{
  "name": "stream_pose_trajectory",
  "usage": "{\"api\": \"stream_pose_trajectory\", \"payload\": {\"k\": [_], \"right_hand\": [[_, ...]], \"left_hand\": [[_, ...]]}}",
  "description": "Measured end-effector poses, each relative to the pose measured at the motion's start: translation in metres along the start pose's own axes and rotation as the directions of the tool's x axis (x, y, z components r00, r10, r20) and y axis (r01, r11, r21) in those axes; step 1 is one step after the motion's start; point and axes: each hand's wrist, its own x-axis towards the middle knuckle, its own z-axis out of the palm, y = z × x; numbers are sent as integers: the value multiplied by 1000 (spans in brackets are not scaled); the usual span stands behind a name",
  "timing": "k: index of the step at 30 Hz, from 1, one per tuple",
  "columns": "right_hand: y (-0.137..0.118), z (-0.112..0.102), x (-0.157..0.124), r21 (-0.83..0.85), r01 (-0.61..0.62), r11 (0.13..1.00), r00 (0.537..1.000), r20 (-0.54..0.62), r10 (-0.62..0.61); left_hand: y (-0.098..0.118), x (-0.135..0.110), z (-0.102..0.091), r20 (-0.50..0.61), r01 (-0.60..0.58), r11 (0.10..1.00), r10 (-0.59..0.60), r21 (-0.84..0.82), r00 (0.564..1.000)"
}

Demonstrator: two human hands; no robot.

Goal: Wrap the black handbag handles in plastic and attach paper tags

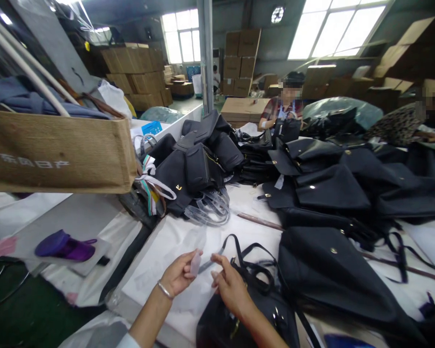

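My left hand, a silver bracelet on its wrist, pinches a small clear plastic piece over the white table. My right hand is closed beside it, fingers pinched on the same small piece or on a thin strip leading from it; I cannot make out which. Just under my right hand lies a black bag with thin black straps looping up from it.
Piles of black leather bags cover the table's middle and right. A jute tote stands at the left, a purple item on a grey board below it. Two people sit at the far side. Cardboard boxes are stacked behind.
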Motion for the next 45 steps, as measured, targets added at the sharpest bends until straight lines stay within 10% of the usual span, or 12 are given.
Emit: {"api": "stream_pose_trajectory", "payload": {"k": [7,13,22,31,35,40,45], "right_hand": [[44,22,8,-381,158,911,949,313,-33],[52,16,4,-412,85,907,968,251,23],[55,38,26,221,-336,916,942,81,326],[74,46,34,289,-338,896,940,56,337],[80,43,36,216,-270,938,962,32,270],[87,29,38,-321,-118,940,990,39,137],[88,32,37,-498,-88,863,986,81,147]], "left_hand": [[0,-2,-6,-47,35,999,-35,-1,998],[-20,1,-29,-106,-64,974,89,219,990],[-74,15,-19,-84,-218,760,337,612,938],[-77,8,-21,1,-171,573,285,801,959],[-47,3,-57,-108,-80,461,367,884,924],[11,-4,-135,-320,175,296,566,939,760],[27,2,-174,-394,320,232,471,919,789]]}}
